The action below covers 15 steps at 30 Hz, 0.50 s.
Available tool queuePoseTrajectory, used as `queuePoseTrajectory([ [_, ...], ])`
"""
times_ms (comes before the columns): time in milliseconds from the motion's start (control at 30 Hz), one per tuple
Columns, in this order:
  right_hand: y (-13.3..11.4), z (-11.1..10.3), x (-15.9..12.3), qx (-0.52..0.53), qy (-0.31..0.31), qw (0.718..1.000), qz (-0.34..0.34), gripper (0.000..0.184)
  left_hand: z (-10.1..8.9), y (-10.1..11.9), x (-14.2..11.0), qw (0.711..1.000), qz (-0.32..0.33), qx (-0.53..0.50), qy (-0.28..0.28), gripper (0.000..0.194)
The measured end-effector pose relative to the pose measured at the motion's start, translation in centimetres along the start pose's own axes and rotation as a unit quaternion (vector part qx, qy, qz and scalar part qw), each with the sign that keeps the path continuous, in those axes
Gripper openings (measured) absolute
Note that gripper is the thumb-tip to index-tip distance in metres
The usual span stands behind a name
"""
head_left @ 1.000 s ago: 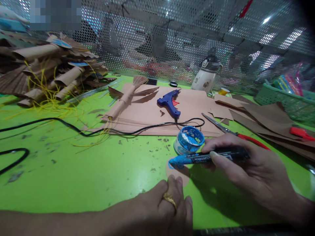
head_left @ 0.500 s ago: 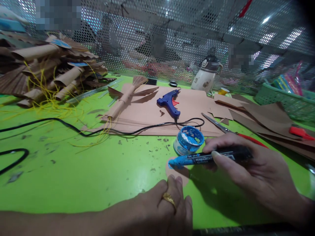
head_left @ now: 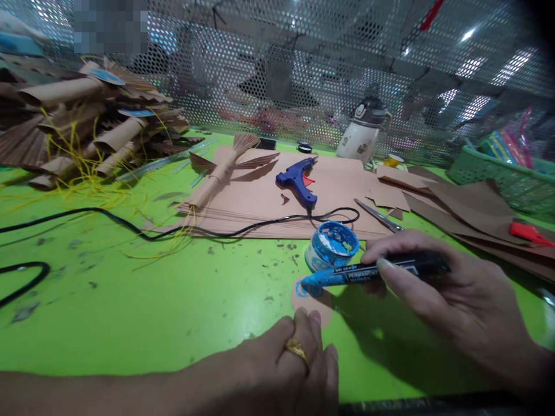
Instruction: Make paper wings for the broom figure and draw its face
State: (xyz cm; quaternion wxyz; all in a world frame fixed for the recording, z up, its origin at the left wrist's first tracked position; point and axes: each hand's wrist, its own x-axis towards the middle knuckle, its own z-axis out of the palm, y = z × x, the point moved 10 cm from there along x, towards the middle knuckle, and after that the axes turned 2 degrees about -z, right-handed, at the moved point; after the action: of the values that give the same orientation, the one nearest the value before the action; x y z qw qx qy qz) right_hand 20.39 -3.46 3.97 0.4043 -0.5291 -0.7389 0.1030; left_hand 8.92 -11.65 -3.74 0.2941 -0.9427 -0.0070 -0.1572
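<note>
My right hand (head_left: 446,294) grips a black permanent marker (head_left: 381,271) whose end is coated in blue paint. The painted end touches a small round brown paper disc (head_left: 318,309) on the table, where a blue ring-like stroke shows. With fingers pressed together, my left hand (head_left: 299,364) pins the disc's near edge down; a gold ring is on one finger. Just beyond the disc stands an open paint jar (head_left: 332,248), blue and white paint smeared inside it.
A blue glue gun (head_left: 299,179) and a paper-tube figure (head_left: 221,173) lie on brown paper sheets (head_left: 342,179). A black cord (head_left: 208,233) crosses the green table. Similar figures (head_left: 87,115) pile up left. Scissors (head_left: 377,214), a green basket (head_left: 498,173) and a bottle (head_left: 359,133) sit right.
My right hand has shifted the marker slightly right and up, leaving a curved blue line on the disc. My left hand stays in place.
</note>
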Motion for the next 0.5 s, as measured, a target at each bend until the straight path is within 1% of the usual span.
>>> queuePoseTrajectory([
  [33, 0.0, 0.1, -0.1, 0.004, -0.005, 1.000, 0.001, 0.008, -0.2, 0.5, 0.0, 1.000, 0.019, 0.000, 0.002, 0.034],
  [67, 0.1, 0.3, -0.1, 0.008, -0.013, 1.000, 0.004, 0.008, -0.1, 0.5, 0.0, 1.000, 0.013, 0.003, -0.010, 0.034],
  [100, 0.2, 0.4, -0.2, 0.011, -0.022, 1.000, 0.006, 0.007, 0.7, 0.0, 0.0, 0.998, -0.024, 0.009, -0.057, 0.034],
  [200, 0.4, 0.8, -0.3, 0.013, -0.043, 0.999, 0.012, 0.007, 0.9, -0.2, -0.2, 0.994, -0.067, -0.011, -0.081, 0.034],
  [300, 0.5, 0.8, -0.2, 0.008, -0.043, 0.999, 0.009, 0.007, 0.8, 0.1, -0.2, 0.995, -0.064, -0.032, -0.072, 0.034],
  [400, 0.2, 0.4, -0.1, 0.001, -0.019, 1.000, -0.005, 0.007, 0.9, -0.1, -0.2, 0.994, -0.066, -0.046, -0.069, 0.034],
  [500, 0.0, 0.1, -0.1, 0.006, 0.000, 1.000, -0.003, 0.007, 1.1, -0.3, -0.1, 0.994, -0.068, -0.047, -0.074, 0.034],
])
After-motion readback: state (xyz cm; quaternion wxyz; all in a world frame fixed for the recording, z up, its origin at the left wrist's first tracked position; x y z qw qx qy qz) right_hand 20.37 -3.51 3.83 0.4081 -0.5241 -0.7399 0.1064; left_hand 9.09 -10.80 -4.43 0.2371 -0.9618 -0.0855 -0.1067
